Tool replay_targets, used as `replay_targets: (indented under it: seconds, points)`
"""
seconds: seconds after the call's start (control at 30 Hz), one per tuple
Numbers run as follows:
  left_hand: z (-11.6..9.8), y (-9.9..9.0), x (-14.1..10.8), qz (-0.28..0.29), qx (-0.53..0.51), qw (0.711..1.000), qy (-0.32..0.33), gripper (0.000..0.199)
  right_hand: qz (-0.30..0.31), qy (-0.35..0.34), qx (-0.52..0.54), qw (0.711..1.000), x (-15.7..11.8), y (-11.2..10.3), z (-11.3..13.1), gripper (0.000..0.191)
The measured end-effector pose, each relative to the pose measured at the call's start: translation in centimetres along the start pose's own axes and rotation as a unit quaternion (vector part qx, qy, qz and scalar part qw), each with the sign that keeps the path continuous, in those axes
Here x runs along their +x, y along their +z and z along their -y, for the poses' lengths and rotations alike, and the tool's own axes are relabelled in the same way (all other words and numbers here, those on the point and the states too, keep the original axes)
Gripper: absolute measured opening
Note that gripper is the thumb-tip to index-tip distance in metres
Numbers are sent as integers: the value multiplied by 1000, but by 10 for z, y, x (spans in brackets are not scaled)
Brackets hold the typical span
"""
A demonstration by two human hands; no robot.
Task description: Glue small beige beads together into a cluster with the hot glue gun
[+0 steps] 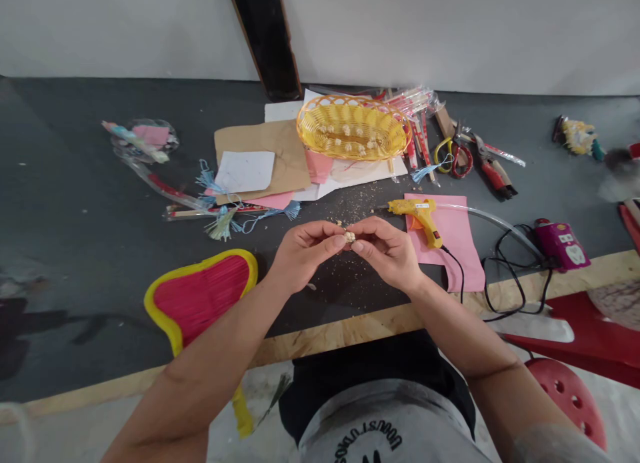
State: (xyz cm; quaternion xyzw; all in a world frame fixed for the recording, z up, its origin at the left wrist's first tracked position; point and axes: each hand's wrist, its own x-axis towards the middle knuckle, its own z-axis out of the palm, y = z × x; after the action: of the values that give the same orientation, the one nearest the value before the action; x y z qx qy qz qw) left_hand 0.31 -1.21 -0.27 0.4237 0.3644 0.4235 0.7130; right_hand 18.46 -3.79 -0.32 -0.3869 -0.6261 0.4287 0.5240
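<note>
Between the fingertips of my left hand (309,251) and my right hand (387,251) sits a small pale, knobbly piece (349,237). Both hands pinch it above the dark tabletop, thumbs facing each other. What exactly it is made of is too small to make out. Pale crumbs (353,206) are scattered on the table around the hands. Just beyond, a yellow woven basket (310,133) holds several similar pale pieces (346,129). A yellow glue gun (417,217) lies to the right of my right hand, on pink paper (463,266).
A red fan with yellow edging (200,293) lies by my left forearm. Papers (245,171) and tassels (223,224) are behind it. Scissors (456,153) and pliers (493,173) lie at right, near a purple power box (563,245) with a cable. A phone (265,39) leans on the wall.
</note>
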Motion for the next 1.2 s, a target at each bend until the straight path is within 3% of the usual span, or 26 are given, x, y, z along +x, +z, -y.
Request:
replay_targets:
  seconds: [0.2,0.33,0.47,0.57,0.7,0.9,1.2]
  points:
    - [2,1,0,-22,69,997,33,24,-23,19,-23,999,1,0,0,14]
    - [-3,2,0,-32,115,992,34,26,-12,-34,-78,996,3,-3,0,8]
    - [-6,1,0,-38,145,988,24,28,-6,-69,-67,995,4,-4,-1,8]
    - [-4,0,0,-32,112,993,13,29,-6,-42,-55,998,2,-2,-3,9]
    - [-1,2,1,-31,26,999,-12,29,-14,-2,-53,999,0,1,-3,30]
    - [-3,2,1,8,5,999,-32,27,2,-81,-88,993,4,-2,0,9]
    - [-8,4,1,10,-11,998,-66,33,34,-76,-98,992,3,-5,0,21]
